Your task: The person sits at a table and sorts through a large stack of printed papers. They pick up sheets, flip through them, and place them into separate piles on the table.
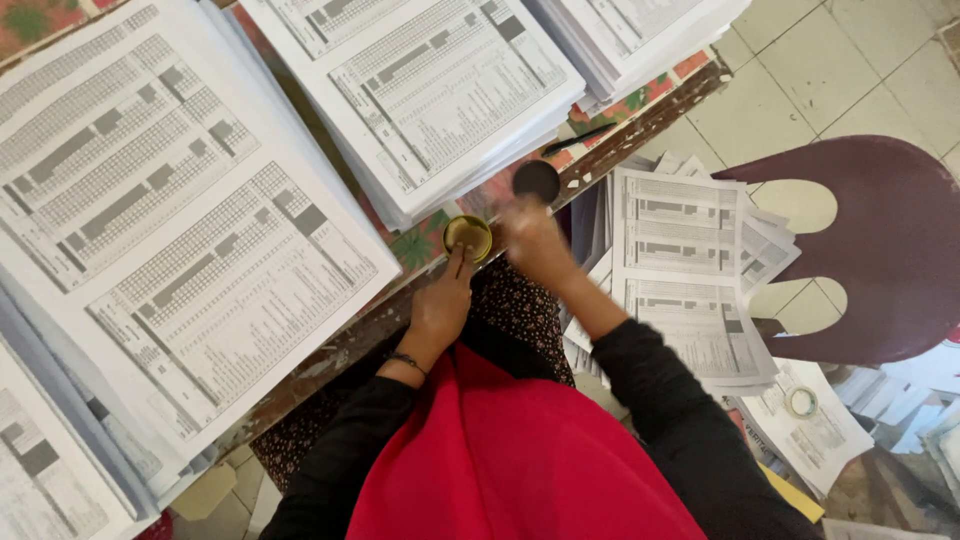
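My left hand (443, 300) reaches to a small round yellow tin (468, 236) at the table's near edge, with its fingertips touching the tin's rim. My right hand (533, 238), blurred by motion, is closed on a dark round lid or stamp (536, 180) held just right of the tin. Both sleeves are black, and red cloth covers my front.
Tall stacks of printed table sheets (180, 230) cover the wooden table (640, 120), with another stack (440, 90) behind the tin. A black pen (578, 141) lies near the edge. More sheets (690, 270) are piled on a dark red plastic chair (880, 250). A tape roll (801, 402) rests on papers below.
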